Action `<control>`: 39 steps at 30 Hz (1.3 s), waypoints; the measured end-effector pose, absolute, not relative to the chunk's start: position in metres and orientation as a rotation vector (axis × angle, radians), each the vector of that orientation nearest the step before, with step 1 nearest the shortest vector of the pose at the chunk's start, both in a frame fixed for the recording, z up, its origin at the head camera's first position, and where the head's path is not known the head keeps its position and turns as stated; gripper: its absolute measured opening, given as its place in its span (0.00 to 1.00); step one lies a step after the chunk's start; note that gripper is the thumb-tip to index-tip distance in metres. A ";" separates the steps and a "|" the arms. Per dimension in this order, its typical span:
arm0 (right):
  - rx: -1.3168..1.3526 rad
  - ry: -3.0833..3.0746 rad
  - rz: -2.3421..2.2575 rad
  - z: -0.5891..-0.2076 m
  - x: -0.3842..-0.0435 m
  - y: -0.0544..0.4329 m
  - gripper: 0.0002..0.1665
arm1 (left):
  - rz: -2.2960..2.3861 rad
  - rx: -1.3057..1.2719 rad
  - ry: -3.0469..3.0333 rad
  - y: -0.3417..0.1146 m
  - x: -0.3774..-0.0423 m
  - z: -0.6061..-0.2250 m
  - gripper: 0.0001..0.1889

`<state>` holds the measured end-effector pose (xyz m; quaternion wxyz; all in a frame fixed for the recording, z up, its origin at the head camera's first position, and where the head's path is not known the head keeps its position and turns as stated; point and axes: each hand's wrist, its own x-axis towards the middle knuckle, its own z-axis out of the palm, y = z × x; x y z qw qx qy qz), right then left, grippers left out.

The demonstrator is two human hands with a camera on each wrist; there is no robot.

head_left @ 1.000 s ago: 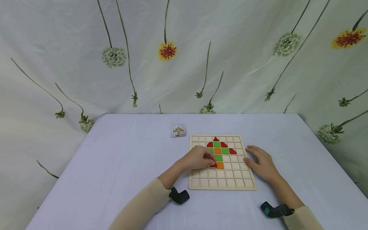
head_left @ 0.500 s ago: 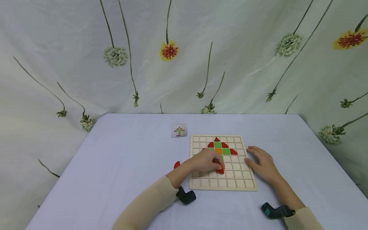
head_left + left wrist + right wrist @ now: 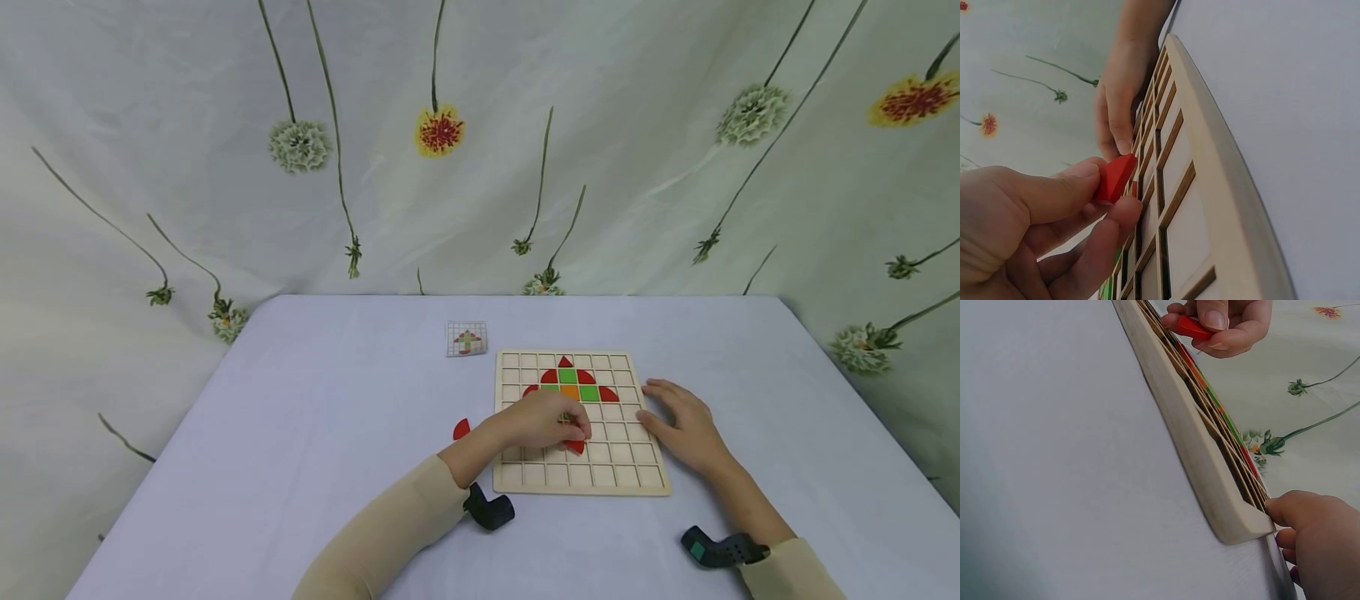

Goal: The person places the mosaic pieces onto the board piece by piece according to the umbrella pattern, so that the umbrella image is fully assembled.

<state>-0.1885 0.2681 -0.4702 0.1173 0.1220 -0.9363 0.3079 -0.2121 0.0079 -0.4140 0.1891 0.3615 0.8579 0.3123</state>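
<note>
My left hand (image 3: pixel 551 418) pinches a small red puzzle block (image 3: pixel 1116 178) between thumb and fingertips, close over the lower middle of the wooden grid board (image 3: pixel 652 483). Part of the block is covered by the fingers. On the board, a red triangle (image 3: pixel 565 362) tops a pattern with red curved pieces (image 3: pixel 609 394), green squares (image 3: pixel 589 392) and an orange square (image 3: pixel 570 390). The hand hides the lower pattern. My right hand (image 3: pixel 686 423) rests at the board's right edge, fingers spread and relaxed, its thumb on the wooden frame in the right wrist view.
A loose red curved piece (image 3: pixel 461 429) lies on the white-covered table (image 3: pixel 337 400), left of the board beside the left forearm. Behind the board lies a small pattern card (image 3: pixel 467 339). A flower-print cloth (image 3: pixel 480 200) hangs behind the table.
My left hand has moved right and slightly nearer over the board, with a red block in its fingertips. The loose red piece has come into view beside the forearm. My right hand stays put.
</note>
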 end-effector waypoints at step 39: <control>0.350 -2.762 0.912 -0.467 -0.189 0.268 0.28 | 0.870 1.044 2.419 0.009 -0.206 -0.420 0.09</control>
